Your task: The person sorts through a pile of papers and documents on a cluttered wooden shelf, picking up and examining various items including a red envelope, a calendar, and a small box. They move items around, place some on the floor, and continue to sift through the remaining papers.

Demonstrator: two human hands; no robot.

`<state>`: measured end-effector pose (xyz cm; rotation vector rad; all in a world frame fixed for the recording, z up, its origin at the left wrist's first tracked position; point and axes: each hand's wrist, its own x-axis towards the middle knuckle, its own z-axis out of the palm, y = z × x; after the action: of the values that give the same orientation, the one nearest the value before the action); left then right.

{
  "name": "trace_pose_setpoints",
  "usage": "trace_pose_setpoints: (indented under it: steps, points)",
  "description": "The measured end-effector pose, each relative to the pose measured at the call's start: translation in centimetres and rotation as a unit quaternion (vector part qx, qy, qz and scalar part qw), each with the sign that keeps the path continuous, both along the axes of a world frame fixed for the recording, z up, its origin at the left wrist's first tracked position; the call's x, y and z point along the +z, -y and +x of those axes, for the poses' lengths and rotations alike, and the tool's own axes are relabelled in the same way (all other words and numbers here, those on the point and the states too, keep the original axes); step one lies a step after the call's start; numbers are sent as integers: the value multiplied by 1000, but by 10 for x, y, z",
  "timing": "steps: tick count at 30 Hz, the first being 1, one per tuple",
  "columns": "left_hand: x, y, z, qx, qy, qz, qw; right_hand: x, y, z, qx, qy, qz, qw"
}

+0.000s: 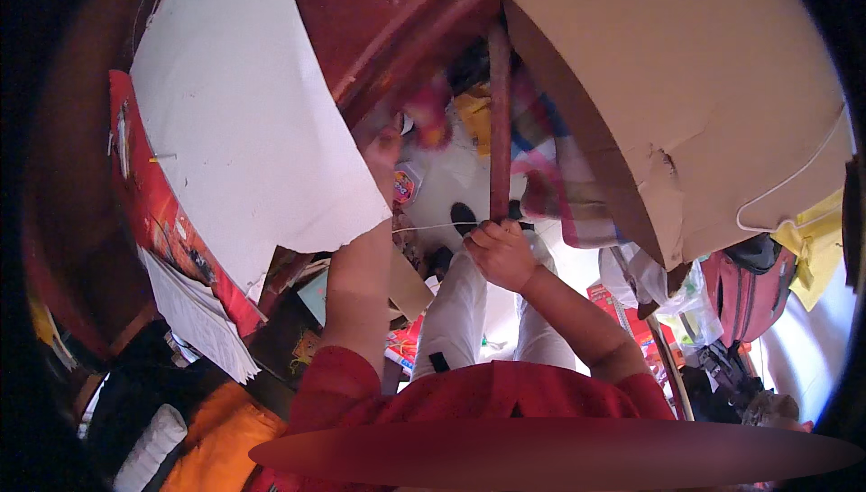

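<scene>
My right hand [500,252] is closed at the near end of a reddish wooden bar [499,120]. A thin white string [433,226] runs leftward from its fingers; whether the hand also grips the bar is not clear. My left forearm passes beneath a large white sheet of board or paper [250,120]. Beyond the sheet's edge my left hand [383,143] shows blurred beside the dark red wooden furniture edge [419,25], and its fingers cannot be made out well.
A large cardboard piece [703,86] fills the upper right, with a white cord [785,191] across it. Stacked papers [199,316] and orange cloth [223,438] lie at lower left. A red bag [747,286] stands right. Blurred fabric [568,187] hangs beyond the bar.
</scene>
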<state>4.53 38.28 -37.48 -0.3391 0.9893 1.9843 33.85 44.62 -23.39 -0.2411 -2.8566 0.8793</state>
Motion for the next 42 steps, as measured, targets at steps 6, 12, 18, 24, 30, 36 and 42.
trace_pose_setpoints:
  steps: [6,12,18,24,30,36,42]
  points:
    - [-20,27,28,-62,-23,-281,957,-9,3,0,-18,-32,-15,999]
    - [21,107,119,-211,59,-384,897,18,-4,1,-152,2,-90,984]
    - [55,238,176,-203,104,-360,904,24,13,-29,-151,69,-344,924]
    - [131,258,176,-208,76,-405,887,-4,18,-109,-94,56,-304,946]
    - [151,313,183,-143,59,-342,927,38,23,-158,-17,271,-141,952]
    - [203,334,173,-128,69,-340,929,-7,16,-83,-62,155,-335,927]
    - [260,311,136,-56,-6,-318,946,182,-27,-101,-348,114,-666,650]
